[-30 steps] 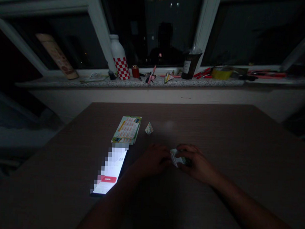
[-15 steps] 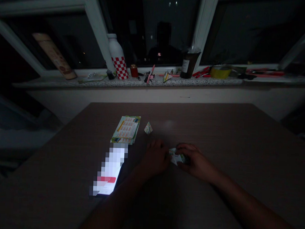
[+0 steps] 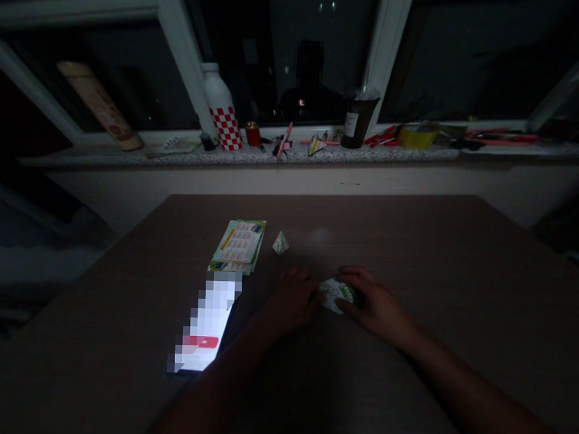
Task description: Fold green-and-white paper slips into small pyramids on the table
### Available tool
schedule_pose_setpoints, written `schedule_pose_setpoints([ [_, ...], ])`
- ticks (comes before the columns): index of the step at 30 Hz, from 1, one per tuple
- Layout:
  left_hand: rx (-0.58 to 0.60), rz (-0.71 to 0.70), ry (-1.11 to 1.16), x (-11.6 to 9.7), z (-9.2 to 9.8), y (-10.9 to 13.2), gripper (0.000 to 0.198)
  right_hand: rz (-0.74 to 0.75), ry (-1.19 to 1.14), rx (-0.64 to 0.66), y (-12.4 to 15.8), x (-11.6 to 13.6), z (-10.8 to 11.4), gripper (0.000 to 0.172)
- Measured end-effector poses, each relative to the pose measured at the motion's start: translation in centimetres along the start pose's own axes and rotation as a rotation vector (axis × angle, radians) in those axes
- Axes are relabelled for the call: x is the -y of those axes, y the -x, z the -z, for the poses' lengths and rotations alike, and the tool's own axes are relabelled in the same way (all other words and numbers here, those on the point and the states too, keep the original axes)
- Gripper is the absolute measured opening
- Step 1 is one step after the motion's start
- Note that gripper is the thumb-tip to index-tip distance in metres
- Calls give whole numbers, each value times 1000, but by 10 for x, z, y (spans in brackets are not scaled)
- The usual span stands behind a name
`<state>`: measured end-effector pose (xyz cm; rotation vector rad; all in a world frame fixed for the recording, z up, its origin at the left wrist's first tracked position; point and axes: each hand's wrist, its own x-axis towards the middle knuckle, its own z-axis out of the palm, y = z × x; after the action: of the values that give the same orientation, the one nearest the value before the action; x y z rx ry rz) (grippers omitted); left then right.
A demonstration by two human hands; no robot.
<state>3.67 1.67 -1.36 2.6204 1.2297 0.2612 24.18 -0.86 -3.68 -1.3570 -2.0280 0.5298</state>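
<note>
Between my hands, on the brown table (image 3: pixel 426 247), is a small piece of printed paper (image 3: pixel 333 296), white with green along its right part. My left hand (image 3: pixel 296 299) grips its left edge, fingers curled and partly in shadow. From the right, my right hand (image 3: pixel 374 302) holds the other side, thumb at the near edge and fingers at the far edge. Just beyond my left hand stands a small folded paper piece (image 3: pixel 280 243), pointed at the top. Dim light hides the paper's exact folds.
Left of my hands lies a lit phone (image 3: pixel 204 328), with a stack of printed cards (image 3: pixel 238 244) beyond it. A granite windowsill (image 3: pixel 291 155) behind the table bears a checkered bottle (image 3: pixel 224 113), a dark pouch (image 3: pixel 357 121) and a yellow tape roll (image 3: pixel 417 136).
The paper between my hands shows more green on its right side than before. My right fingers have shifted slightly on it; my left hand stays nearly in place.
</note>
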Motion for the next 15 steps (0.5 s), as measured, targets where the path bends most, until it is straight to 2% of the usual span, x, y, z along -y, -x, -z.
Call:
schedule_pose_setpoints([
  [3, -1, -12, -15, -2, -1, 0, 25, -57, -69, -92, -1, 2, 1, 36],
  [6, -11, 5, -47, -6, -3, -1, 26, -120, -139, -86, -1, 7, 0, 37],
  [15, -45, 39, -175, -12, -10, -4, 29, -50, -85, -55, 3, 20, -1, 43],
])
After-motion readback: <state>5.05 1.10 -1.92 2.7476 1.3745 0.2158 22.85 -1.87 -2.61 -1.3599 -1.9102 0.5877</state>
